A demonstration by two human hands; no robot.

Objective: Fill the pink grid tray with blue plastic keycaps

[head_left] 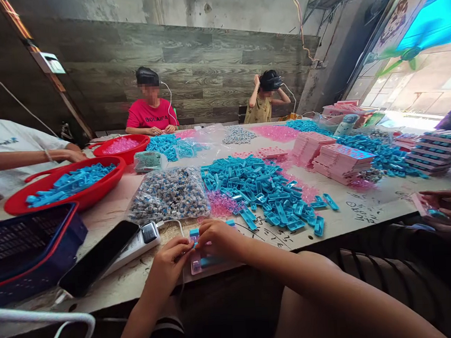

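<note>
I hold a pink tray at the table's near edge, with blue clips already seated along it. My left hand curls shut on the tray's left end; my right hand pinches one blue clip at the top, fingers closed on it, pressing it in — thumb and fingertips of both hands nearly meet there. How many slots stay unfilled I cannot tell, since my fingers cover most of the tray.

Just beyond my fingertips lies a pile of loose clips, large — plenty left, by my judgement. Further right of them stand stacks of filled pink trays, so much is done. Left of my fingers lie a phone and a bag of small parts; red basins sit beyond. Other people work across the table.
</note>
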